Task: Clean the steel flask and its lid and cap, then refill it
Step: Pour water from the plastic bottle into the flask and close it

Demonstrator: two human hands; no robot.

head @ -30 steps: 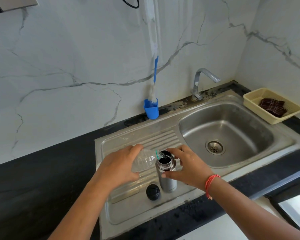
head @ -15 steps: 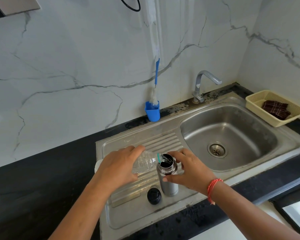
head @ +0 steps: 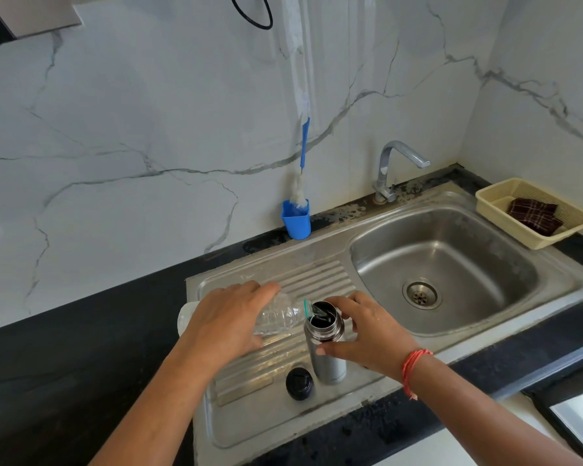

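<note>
The steel flask (head: pixel 327 358) stands upright and uncapped on the ribbed drainboard (head: pixel 249 408) of the sink. My right hand (head: pixel 367 334) holds it around its upper part. A clear plastic water bottle (head: pixel 278 316) lies tipped on its side, its mouth over the flask's opening. My left hand (head: pixel 228 319) grips that bottle from above. The black lid (head: pixel 299 384) sits on the drainboard just left of the flask's base. A separate cap does not show in this view.
The sink basin (head: pixel 451 274) with its drain lies to the right, the tap (head: pixel 392 169) behind it. A blue cup (head: pixel 296 220) holding a bottle brush stands against the wall. A beige basket (head: pixel 505 220) with a dark cloth sits at the far right.
Both hands, the bottle and the flask keep the same pose. Only the camera view has shifted slightly.
</note>
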